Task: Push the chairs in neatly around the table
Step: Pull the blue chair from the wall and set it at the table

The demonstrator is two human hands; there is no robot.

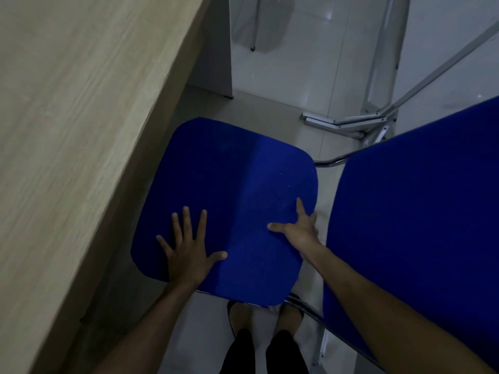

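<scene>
The blue padded seat (229, 201) sits just off the long edge of the wooden table (81, 103), partly tucked under it. The left hand (186, 249) lies flat and spread on the cushion; the right hand (299, 228) hooks the seat's right rim, probably gripping underneath. Light, soft-topped, likely slides easily. A 2nd blue chair (418, 211) crowds the right side.

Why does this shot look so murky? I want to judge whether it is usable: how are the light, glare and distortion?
Head view: dim overall, the blue chair seat half in shadow, its left part darker; small glare spots on the floor tiles; wide-angle bending slants the table edge; both hands, left hand and right hand, look reasonably sharp.
</scene>
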